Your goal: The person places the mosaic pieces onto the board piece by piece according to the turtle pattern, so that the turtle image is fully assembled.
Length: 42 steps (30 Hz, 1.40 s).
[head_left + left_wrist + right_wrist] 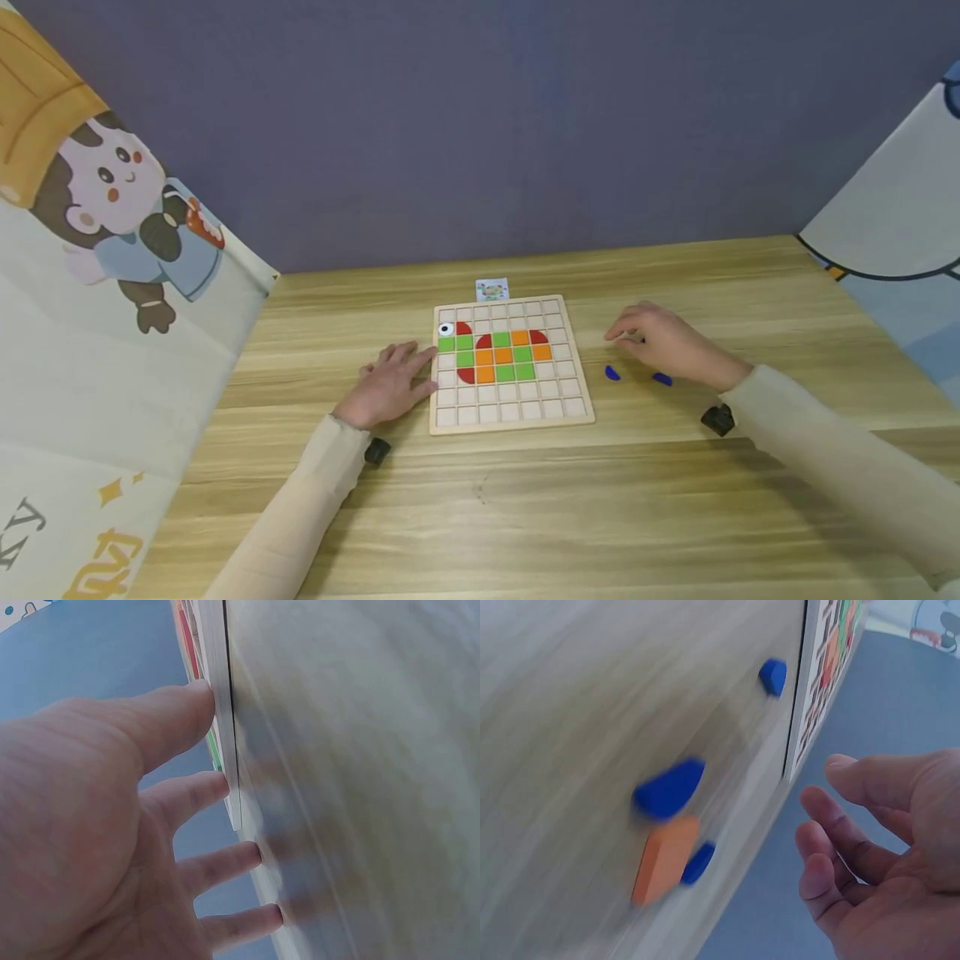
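Note:
A square wooden grid board (465,414) lies on the table, with red, green and orange tiles (503,356) and a white eye piece (446,329) set in its cells. My left hand (386,392) rests at the board's left edge, fingers spread; thumb and index finger touch the edge in the left wrist view. To the board's right, my right hand (660,340) hovers over the table, fingers loosely bent and nothing between them. Near it lie a blue piece (612,373), another blue piece (662,379), a third blue piece (697,863) and an orange tile (666,859), the last mostly hidden in the head view.
A small picture card (492,289) lies against the board's far edge. Beyond the wooden table (480,517) stands a dark blue-grey wall panel (480,133). Printed cloths flank the table on the left and right.

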### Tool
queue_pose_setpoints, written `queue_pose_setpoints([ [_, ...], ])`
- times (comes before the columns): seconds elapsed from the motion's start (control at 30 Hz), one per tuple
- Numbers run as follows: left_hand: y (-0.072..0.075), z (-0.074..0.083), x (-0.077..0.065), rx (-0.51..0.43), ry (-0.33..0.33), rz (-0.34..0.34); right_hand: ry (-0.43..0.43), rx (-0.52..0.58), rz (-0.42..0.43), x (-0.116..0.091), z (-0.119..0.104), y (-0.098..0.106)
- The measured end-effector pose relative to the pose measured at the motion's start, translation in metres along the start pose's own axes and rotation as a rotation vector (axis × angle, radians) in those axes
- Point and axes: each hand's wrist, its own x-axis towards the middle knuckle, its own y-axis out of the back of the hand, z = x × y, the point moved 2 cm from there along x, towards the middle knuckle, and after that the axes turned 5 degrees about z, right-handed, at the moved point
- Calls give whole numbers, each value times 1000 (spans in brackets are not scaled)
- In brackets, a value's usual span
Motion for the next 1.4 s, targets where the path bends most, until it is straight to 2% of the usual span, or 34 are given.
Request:
queue_pose_setpoints([
  [0.17,0,0,0,1,0,5,-24,-24,14,-11,11,11],
  [0.43,0,-1,-1,4,-10,11,-111,-25,-50,-26,30,21],
  [0.87,0,0,1,5,-13,8,-99,-26,-122,-39,40,15],
  [1.13,0,-1,1,16,-4,-2,-47,-28,-110,-42,38,14],
  [1.4,2,2,-1,10,-4,-6,-53,-8,-103,-44,38,14],
])
